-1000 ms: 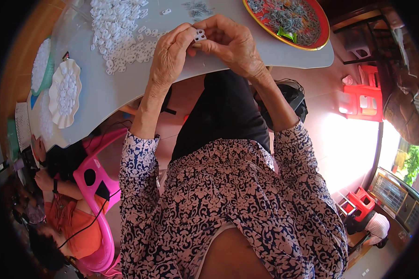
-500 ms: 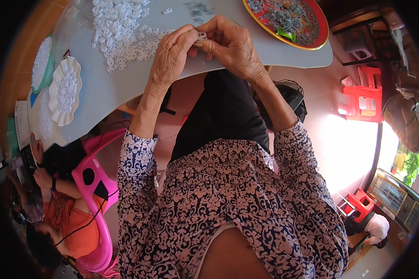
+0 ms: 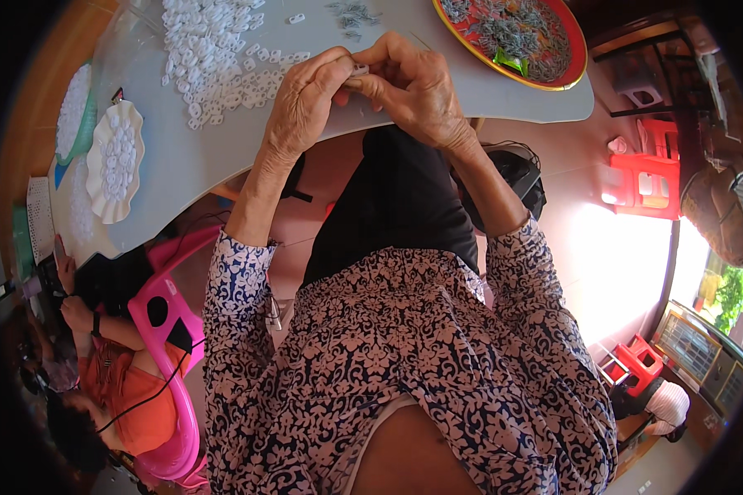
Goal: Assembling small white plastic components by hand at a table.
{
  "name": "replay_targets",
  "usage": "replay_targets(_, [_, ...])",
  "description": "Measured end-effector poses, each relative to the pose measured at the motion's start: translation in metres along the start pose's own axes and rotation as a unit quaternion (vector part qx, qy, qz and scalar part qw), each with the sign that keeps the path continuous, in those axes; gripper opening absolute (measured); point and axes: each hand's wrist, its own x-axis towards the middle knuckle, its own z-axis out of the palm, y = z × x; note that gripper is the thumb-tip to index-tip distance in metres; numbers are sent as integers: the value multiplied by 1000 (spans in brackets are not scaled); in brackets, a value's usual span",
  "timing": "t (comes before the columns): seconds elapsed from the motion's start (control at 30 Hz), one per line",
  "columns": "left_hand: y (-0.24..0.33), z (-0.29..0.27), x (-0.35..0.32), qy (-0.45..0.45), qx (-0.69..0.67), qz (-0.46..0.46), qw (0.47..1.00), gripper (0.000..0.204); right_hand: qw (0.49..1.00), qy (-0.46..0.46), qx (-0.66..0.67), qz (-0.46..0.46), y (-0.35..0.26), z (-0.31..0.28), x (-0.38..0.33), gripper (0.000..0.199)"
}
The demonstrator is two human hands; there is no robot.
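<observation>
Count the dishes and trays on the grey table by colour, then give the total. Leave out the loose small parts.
Red round tray with yellow rim, holding small grey metal pieces: 1
White scalloped dish, holding small white parts: 1
Green dish at the far left, also holding white parts: 1
Total: 3

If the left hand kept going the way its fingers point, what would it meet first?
The left hand points toward the right hand; it would meet the small white piece pinched between both hands, then the right fingertips. Depth looks shared.
</observation>
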Motion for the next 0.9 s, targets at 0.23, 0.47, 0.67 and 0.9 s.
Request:
replay_targets(0.23, [9, -1, 5, 12, -96, -163, 982, 32, 986, -4, 152, 61, 8, 4, 2, 16])
replay_targets(0.47, [7, 2, 4, 49, -114, -163, 979, 34, 986, -12, 154, 71, 8, -4, 8, 21])
replay_targets(0.67, [10, 4, 3, 61, -113, -152, 980, 32, 984, -18, 141, 106, 2, -6, 9, 19])
replay_targets(0.9, [12, 8, -2, 78, -97, -107, 987, 15, 974, 5, 188, 123, 5, -1, 3, 14])
